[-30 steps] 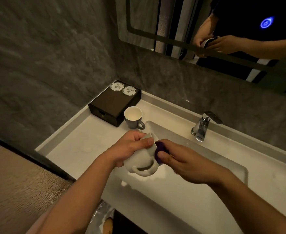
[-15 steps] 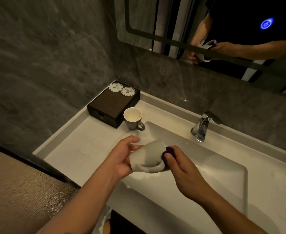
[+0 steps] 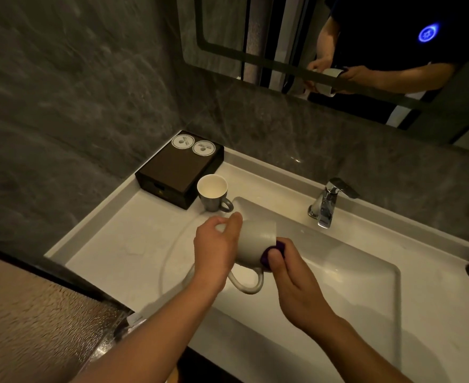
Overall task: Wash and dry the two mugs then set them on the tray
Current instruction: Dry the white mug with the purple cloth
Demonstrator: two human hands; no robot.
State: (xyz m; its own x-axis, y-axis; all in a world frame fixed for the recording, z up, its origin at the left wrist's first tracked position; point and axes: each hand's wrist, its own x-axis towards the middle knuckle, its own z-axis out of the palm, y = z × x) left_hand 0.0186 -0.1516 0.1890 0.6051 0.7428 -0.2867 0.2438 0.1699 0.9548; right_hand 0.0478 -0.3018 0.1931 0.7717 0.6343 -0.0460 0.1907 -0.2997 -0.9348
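Rolled over since a moment ago, the white mug (image 3: 257, 240) now lies on its side with the handle hanging straight down, where half a second back that handle faced the camera. Left hand (image 3: 216, 250) is clamped around the base end, fingers wrapped over the top and thumb side toward us. Right hand (image 3: 297, 283) is pinched shut on a purple sponge (image 3: 272, 251), thumb on top, pressing it against the mug's mouth end; whether the sponge is inside the rim or just on it, I can't tell from here. All of this hangs over the near left part of the sink basin (image 3: 366, 272), clear of the bottom.

Looks like scrubbing in progress, with the mug being turned so a fresh stretch of rim meets the sponge. No water is running from the tap (image 3: 328, 203) at the far edge of the basin, so I'd judge rinsing is yet to come.

Further out, the second mug (image 3: 213, 193), grey outside and pale inside, stands upright on the counter (image 3: 122, 244) at the basin's far left corner, handle toward the basin, touching or nearly touching a dark box (image 3: 172, 175) tucked into the counter's back left corner. It looks untouched. No tray that I can clearly pick out, and no drying cloth in sight, so the task reads as early: first mug mid-wash, the other waiting.
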